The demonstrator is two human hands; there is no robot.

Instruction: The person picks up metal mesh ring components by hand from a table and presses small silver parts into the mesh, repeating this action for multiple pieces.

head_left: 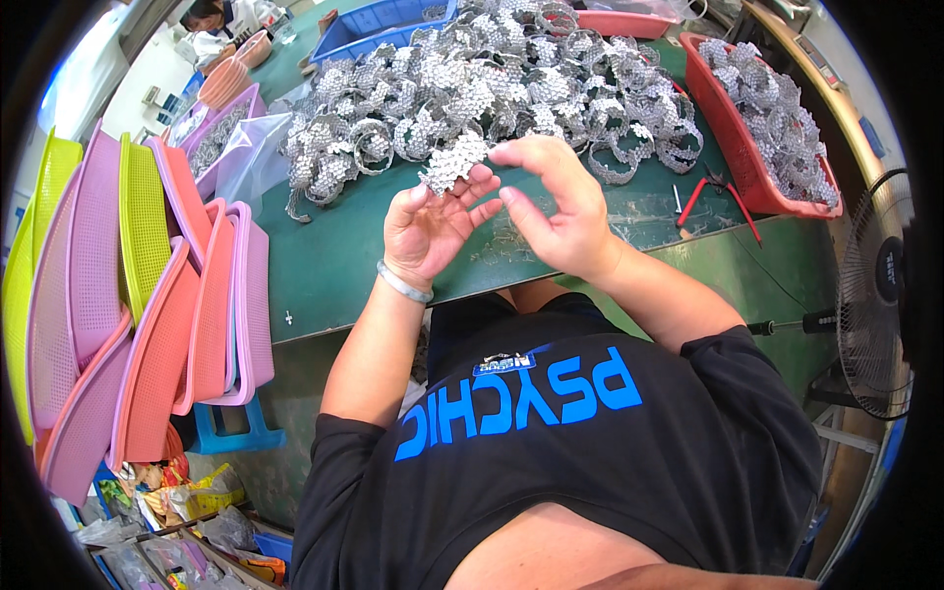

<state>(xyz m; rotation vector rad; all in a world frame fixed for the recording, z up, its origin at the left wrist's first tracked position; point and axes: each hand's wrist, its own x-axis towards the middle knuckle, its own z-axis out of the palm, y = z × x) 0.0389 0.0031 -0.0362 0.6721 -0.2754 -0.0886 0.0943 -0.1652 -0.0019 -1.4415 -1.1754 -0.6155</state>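
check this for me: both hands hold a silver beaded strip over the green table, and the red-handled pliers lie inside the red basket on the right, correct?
Not quite. In the head view the red-handled pliers lie on the green table, just outside the red basket, not in it. The rest stands: left hand and right hand hold the silver beaded strip.

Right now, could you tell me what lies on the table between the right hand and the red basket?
In the head view, red-handled pliers lie between the right hand and the red basket.

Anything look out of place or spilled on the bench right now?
Nothing stands out. The left hand and right hand hold one silver mesh strip; the rest sit heaped on the green table, red-handled pliers alongside.
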